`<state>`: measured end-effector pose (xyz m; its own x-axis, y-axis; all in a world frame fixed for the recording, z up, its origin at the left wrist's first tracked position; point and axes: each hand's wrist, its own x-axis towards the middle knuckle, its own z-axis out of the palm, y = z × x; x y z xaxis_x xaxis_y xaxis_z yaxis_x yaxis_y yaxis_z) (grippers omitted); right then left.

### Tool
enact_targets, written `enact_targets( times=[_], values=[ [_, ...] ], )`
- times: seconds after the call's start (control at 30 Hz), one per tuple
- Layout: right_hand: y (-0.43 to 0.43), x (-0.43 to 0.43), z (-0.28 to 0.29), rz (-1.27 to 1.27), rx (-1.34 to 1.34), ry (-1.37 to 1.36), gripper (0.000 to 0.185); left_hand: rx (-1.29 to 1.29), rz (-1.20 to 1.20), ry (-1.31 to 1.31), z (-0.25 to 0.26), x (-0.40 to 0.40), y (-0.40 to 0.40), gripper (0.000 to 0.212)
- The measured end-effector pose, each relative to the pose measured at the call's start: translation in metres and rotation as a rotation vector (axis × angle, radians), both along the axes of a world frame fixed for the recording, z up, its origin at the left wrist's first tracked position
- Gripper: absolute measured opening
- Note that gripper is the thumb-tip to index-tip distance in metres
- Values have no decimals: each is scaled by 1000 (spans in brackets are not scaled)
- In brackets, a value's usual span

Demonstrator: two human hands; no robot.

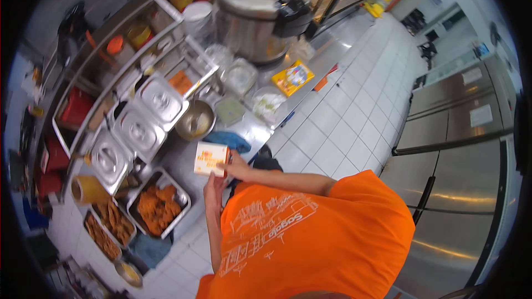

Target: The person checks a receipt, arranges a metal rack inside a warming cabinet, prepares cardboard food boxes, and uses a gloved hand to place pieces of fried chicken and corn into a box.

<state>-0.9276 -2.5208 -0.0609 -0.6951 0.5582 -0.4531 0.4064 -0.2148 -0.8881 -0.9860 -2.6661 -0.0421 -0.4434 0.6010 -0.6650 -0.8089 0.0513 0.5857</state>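
A small white cardboard box with orange print and an orange side (210,158) is between my two hands, over the steel counter. My right hand (237,167) grips its right side, fingers on the edge and top. At the box's lower edge, my left hand (214,189) holds it with fingertips on the near side; its underside is hidden. Just beyond the box lies a blue cloth (228,140). A metal bowl with a utensil inside (195,120) stands behind it. Left and below is a steel tray of fried chicken pieces (186,204).
Lidded steel pans (137,131) line the counter's left part, below a metal-framed shelf. Two smaller trays of fried food (114,221) sit at the lower left. Farther back are a large lidded cooker (253,16), a yellow packet (293,78) and a plastic bag with greens (269,106).
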Motion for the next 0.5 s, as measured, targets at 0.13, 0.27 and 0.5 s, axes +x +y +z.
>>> enact_targets(
  times=[0.13, 0.27, 0.5],
  values=[
    [-5, -6, -35, -18, 58, 123, 50, -21, -27, 130, -6, -2, -4, 48],
    [9, 11, 19, -11, -383, -13, 49, 6, -29, 26, 6, -4, 0, 54],
    [3, 6, 17, -17, -369, 37, 41, 168, 44, -97, 7, -3, -6, 59]
  ],
)
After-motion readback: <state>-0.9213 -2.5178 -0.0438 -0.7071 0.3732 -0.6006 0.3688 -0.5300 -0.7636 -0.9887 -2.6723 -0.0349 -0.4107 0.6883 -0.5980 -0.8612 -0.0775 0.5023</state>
